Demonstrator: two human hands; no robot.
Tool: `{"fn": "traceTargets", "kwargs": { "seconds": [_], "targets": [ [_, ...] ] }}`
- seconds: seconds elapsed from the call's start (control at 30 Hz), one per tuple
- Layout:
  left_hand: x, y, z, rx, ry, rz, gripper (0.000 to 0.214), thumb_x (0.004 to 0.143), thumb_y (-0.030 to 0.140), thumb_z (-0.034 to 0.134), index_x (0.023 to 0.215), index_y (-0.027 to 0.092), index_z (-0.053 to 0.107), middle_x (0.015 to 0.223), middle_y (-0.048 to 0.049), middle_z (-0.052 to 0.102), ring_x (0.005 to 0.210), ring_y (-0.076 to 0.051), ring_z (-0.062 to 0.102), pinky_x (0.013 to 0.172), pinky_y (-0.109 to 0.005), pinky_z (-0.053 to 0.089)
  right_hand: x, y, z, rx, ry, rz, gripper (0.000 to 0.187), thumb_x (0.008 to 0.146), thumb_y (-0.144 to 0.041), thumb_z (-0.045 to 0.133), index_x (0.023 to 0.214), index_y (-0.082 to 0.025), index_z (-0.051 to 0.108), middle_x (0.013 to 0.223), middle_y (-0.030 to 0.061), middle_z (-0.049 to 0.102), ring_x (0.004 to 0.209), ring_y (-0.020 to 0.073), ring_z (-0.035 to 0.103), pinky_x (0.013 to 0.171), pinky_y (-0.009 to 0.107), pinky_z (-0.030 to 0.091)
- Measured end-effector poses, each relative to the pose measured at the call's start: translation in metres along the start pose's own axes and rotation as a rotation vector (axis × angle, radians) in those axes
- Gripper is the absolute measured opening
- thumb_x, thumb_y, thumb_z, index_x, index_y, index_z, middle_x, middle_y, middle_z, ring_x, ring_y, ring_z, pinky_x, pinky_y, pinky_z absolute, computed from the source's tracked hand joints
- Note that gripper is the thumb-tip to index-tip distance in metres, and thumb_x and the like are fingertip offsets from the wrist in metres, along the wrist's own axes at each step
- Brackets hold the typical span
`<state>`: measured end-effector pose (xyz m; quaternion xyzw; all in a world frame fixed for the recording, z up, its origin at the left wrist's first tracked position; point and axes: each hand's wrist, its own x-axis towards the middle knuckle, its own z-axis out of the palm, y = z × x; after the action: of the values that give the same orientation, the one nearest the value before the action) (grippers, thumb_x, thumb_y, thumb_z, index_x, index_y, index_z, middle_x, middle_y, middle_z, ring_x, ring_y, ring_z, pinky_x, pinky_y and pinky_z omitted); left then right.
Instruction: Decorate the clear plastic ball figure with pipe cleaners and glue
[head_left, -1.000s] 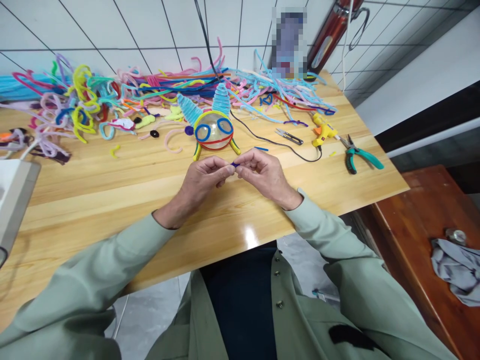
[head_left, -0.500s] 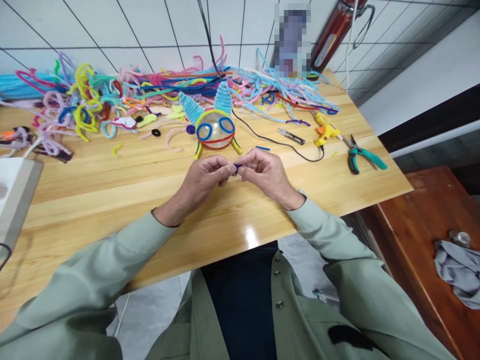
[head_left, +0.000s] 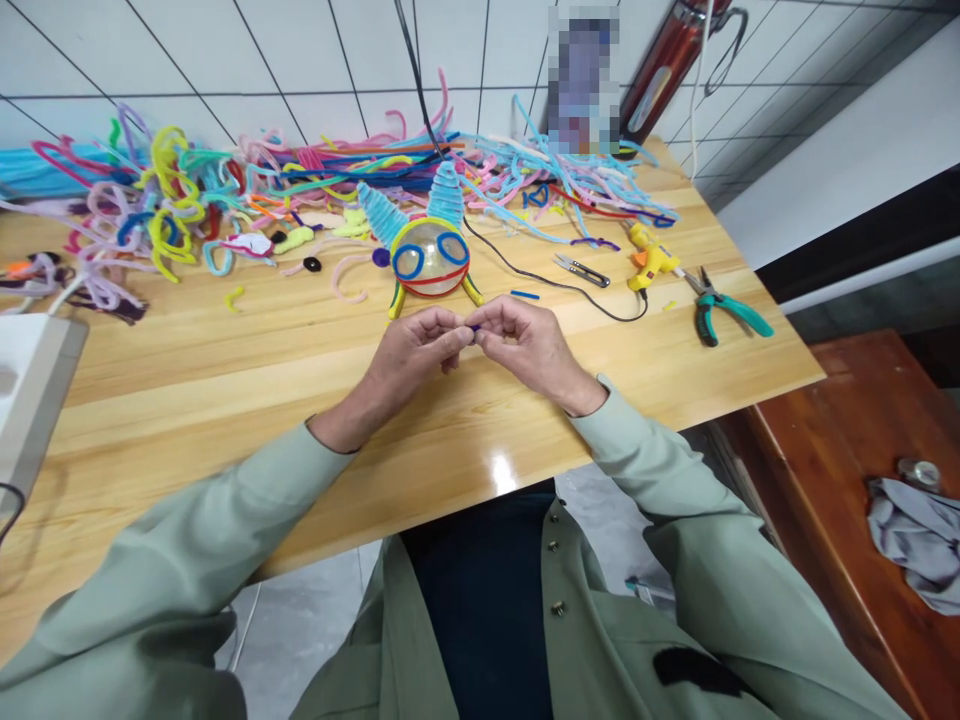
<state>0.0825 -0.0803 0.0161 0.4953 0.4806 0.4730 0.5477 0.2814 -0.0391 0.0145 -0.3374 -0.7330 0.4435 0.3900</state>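
My left hand (head_left: 405, 362) and my right hand (head_left: 534, 348) meet fingertip to fingertip over the wooden table (head_left: 225, 370). Both pinch a short dark blue pipe cleaner piece (head_left: 472, 327), mostly hidden by the fingers. Just beyond the hands stands a pipe cleaner figure (head_left: 429, 250): a clear dome with blue rings for eyes, a red mouth, yellow legs and two light blue coiled cones on top.
A tangle of coloured pipe cleaners (head_left: 225, 190) covers the far side of the table. Small snips (head_left: 581, 270), a yellow glue gun (head_left: 649, 258) with a black cord, and teal pliers (head_left: 720, 312) lie at right. A white device (head_left: 30, 390) sits at left. A dark wooden bench (head_left: 847, 470) holds a grey cloth (head_left: 919, 540).
The hands stay together on the blue piece; the fingers have shifted slightly, and less of the piece shows between them now.
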Motion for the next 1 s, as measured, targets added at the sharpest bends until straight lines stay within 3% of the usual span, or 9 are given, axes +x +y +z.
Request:
{"fn": "traceTargets", "kwargs": {
  "seconds": [0.2, 0.4, 0.5, 0.67, 0.77, 0.87, 1.0],
  "targets": [
    [0.001, -0.001, -0.003, 0.011, 0.013, -0.027, 0.045, 0.074, 0.055, 0.099, 0.077, 0.017, 0.076, 0.063, -0.0007, 0.069, 0.057, -0.011, 0.058, 0.058, -0.024, 0.05, -0.001, 0.001, -0.003, -0.036, -0.058, -0.078, 0.011, 0.096, -0.024, 0.07, 0.102, -0.021, 0.078, 0.09, 0.0011, 0.079, 0.079, 0.0142, 0.066, 0.075, 0.03, 0.053],
    [-0.002, -0.002, -0.002, -0.134, -0.03, -0.106, 0.056, 0.078, 0.07, 0.095, 0.087, 0.016, 0.079, 0.08, -0.0055, 0.079, 0.062, -0.013, 0.067, 0.06, -0.025, 0.055, 0.002, 0.004, -0.007, 0.177, -0.106, 0.053, 0.017, 0.1, -0.032, 0.07, 0.111, -0.02, 0.076, 0.096, 0.002, 0.078, 0.085, 0.0147, 0.068, 0.077, 0.03, 0.055],
    [-0.003, -0.004, -0.001, -0.164, -0.035, -0.131, 0.055, 0.073, 0.065, 0.1, 0.085, 0.017, 0.076, 0.088, -0.0056, 0.081, 0.059, -0.011, 0.065, 0.056, -0.024, 0.054, 0.003, 0.006, -0.009, 0.194, -0.122, 0.08, 0.019, 0.1, -0.031, 0.071, 0.113, -0.019, 0.076, 0.095, 0.001, 0.076, 0.082, 0.0131, 0.064, 0.076, 0.028, 0.054],
    [-0.004, -0.007, 0.0, -0.168, -0.012, -0.145, 0.049, 0.073, 0.057, 0.101, 0.084, 0.016, 0.076, 0.084, -0.0045, 0.08, 0.055, -0.009, 0.06, 0.051, -0.023, 0.05, 0.004, 0.007, -0.011, 0.221, -0.096, 0.142, 0.03, 0.099, -0.039, 0.075, 0.122, -0.021, 0.074, 0.099, 0.0008, 0.075, 0.083, 0.0133, 0.065, 0.077, 0.028, 0.055],
    [-0.004, -0.008, 0.002, -0.18, 0.061, -0.149, 0.047, 0.073, 0.056, 0.099, 0.083, 0.017, 0.077, 0.087, -0.006, 0.081, 0.054, -0.008, 0.056, 0.049, -0.023, 0.047, 0.005, 0.008, -0.011, 0.268, -0.015, 0.194, 0.035, 0.097, -0.051, 0.079, 0.117, -0.022, 0.073, 0.095, 0.0001, 0.074, 0.079, 0.0135, 0.065, 0.074, 0.028, 0.055],
    [-0.004, -0.009, 0.003, -0.167, 0.09, -0.124, 0.045, 0.073, 0.056, 0.097, 0.084, 0.017, 0.077, 0.089, -0.0069, 0.082, 0.054, -0.009, 0.055, 0.049, -0.024, 0.046, 0.007, 0.008, -0.009, 0.279, -0.026, 0.229, 0.04, 0.094, -0.058, 0.081, 0.108, -0.022, 0.073, 0.091, -0.0005, 0.073, 0.076, 0.0133, 0.063, 0.071, 0.028, 0.054],
    [-0.003, -0.011, 0.003, -0.055, 0.061, -0.1, 0.04, 0.075, 0.054, 0.093, 0.085, 0.018, 0.079, 0.072, -0.0026, 0.075, 0.052, -0.011, 0.056, 0.051, -0.025, 0.045, 0.006, 0.008, -0.004, 0.187, -0.046, 0.223, 0.036, 0.091, -0.056, 0.082, 0.093, -0.021, 0.072, 0.084, -0.0008, 0.073, 0.072, 0.013, 0.06, 0.068, 0.027, 0.05]
  ]
}}
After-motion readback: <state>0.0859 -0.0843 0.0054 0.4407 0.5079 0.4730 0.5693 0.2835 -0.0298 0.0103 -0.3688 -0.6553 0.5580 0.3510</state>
